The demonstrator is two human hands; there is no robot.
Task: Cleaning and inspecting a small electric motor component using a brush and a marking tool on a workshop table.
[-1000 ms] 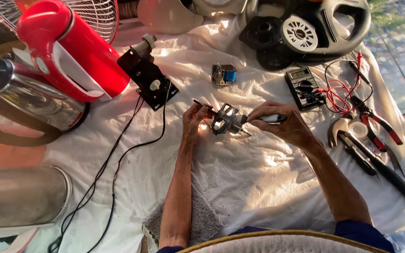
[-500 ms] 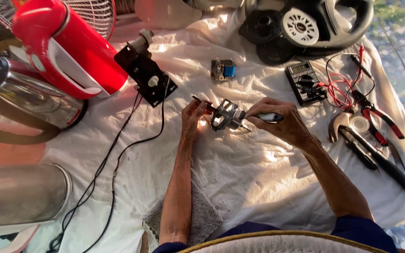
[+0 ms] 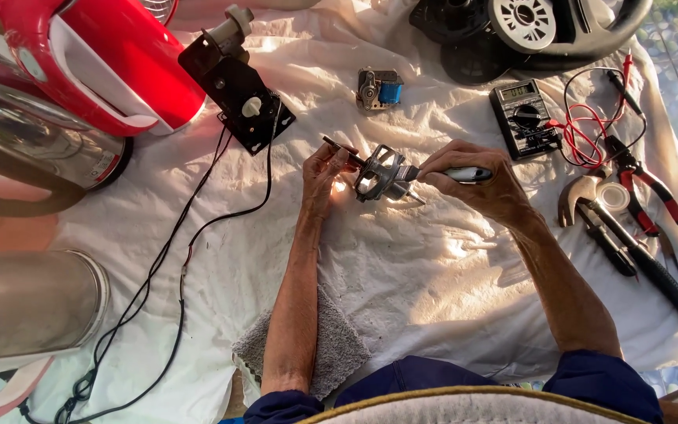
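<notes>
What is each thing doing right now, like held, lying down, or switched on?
left hand: holding the motor's shaft end
right hand: gripping a screwdriver
small motor: held above the cloth
screwdriver: tip against the motor
multimeter: lying flat, leads plugged in
hammer: lying untouched
pliers: lying untouched

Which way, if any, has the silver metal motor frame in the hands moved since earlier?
No: the silver metal motor frame stays just below the blue-coil motor; the view shifted.

Plenty of bare white sheet (image 3: 402, 275) at 6 o'clock; multimeter (image 3: 521, 118) and hammer (image 3: 629, 243) crowding 3, black cable (image 3: 190, 235) at 9.
</notes>
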